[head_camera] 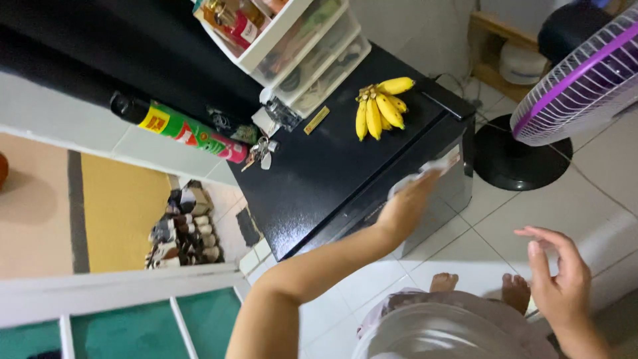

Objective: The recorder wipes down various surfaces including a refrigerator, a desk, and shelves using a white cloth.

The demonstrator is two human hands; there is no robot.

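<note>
Head view: looks down on a black mini fridge (pixel 345 166) standing on a white tiled floor (pixel 531 213).
Left hand: the left hand (pixel 407 203) reaches to the front edge of the fridge top and presses a pale cloth (pixel 425 169) against it; the fingers are closed over the cloth, which shows past the fingertips toward the right.
Right hand: the right hand (pixel 558 276) hangs in the air at the near right, above the floor, fingers loosely spread and curled, holding nothing.
Fridge top: a bunch of yellow bananas (pixel 380 106) lies toward the far side, well apart from the cloth; a set of keys (pixel 260 151) lies at the far left corner.
Storage: a white unit of clear plastic drawers (pixel 312 50) stands at the far edge of the fridge top.
Left of fridge: a green and red spray can (pixel 179 126) lies on a white ledge beside the keys.
Right: a standing fan with a purple and white grille (pixel 585 80) and a round black base (pixel 515 156) stands beside the fridge.
Near: the person's bare feet (pixel 478 286) rest on the tiles.
</note>
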